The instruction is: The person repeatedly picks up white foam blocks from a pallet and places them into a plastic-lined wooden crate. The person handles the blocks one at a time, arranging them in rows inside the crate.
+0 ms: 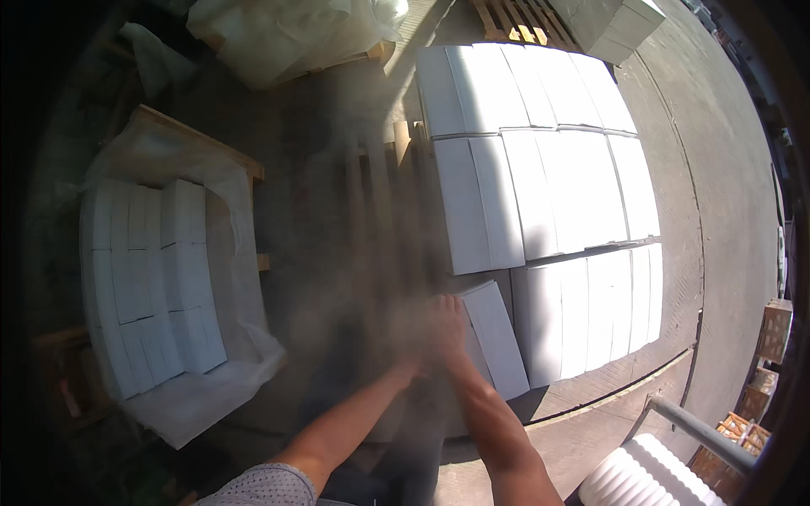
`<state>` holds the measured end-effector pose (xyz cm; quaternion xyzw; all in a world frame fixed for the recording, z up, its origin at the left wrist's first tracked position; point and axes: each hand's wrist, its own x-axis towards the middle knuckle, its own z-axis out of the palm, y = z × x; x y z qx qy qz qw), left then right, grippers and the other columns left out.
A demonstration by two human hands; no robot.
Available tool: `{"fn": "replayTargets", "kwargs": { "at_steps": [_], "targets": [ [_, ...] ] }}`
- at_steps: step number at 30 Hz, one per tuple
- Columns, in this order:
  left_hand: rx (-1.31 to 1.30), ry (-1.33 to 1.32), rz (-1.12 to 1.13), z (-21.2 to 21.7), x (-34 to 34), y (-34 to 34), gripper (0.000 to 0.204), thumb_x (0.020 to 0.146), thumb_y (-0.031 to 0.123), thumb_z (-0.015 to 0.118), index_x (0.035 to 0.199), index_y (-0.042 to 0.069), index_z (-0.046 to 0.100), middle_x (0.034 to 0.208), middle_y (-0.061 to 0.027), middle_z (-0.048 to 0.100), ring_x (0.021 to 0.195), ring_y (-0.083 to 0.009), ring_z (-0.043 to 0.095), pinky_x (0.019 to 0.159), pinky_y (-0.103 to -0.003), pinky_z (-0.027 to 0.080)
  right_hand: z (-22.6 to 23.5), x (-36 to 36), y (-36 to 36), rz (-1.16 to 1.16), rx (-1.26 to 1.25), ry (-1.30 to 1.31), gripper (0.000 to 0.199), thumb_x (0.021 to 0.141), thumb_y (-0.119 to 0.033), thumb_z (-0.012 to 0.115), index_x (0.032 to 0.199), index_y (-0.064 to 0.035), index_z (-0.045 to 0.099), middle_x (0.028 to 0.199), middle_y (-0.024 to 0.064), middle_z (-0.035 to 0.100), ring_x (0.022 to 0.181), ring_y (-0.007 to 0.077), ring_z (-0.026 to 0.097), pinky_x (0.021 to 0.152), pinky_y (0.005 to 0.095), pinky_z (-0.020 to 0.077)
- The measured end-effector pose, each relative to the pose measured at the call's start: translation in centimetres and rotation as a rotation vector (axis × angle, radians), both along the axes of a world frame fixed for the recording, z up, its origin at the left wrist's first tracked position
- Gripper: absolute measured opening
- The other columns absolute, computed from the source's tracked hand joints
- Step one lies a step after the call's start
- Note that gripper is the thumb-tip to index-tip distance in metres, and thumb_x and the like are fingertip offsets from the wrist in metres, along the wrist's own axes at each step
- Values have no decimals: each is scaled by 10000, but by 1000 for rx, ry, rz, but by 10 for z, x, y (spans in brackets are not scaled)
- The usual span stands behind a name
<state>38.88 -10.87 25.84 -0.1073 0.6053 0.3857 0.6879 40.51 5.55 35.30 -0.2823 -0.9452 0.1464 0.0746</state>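
Where dust hazes, left hand (411, 364) blurs beside white block (494, 337).

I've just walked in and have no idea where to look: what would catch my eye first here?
First, the sunlit stack of white boxes on the right, laid in tight rows and glaring bright. Next, the two bare hands low in the middle: the right hand rests on a single white box at the stack's near edge, the left hand beside it, partly blurred. To the left, in shadow, a smaller pile of white boxes sits on plastic sheeting.
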Motion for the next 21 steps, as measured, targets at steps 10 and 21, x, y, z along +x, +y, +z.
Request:
{"fn": "replayTargets", "kwargs": {
  "at_steps": [10,21],
  "targets": [
    [-15,-76,204,-15,41,41,412,942,378,473,1191,56,538,1042,-101,623,892,-231,613,736,-348,518,16,89,67,-818,-683,75,296,900,-141,462,1117,8,599,1120,192,594,1047,330,562,920,394,425],
    [-11,-125,276,-18,54,48,400,947,359,468,1209,63,528,1078,-100,611,937,-241,598,765,-357,512,-123,197,79,-179,-590,-232,489,877,-28,379,1346,-141,460,1219,201,570,1141,357,534,987,420,409]
  ]
}}
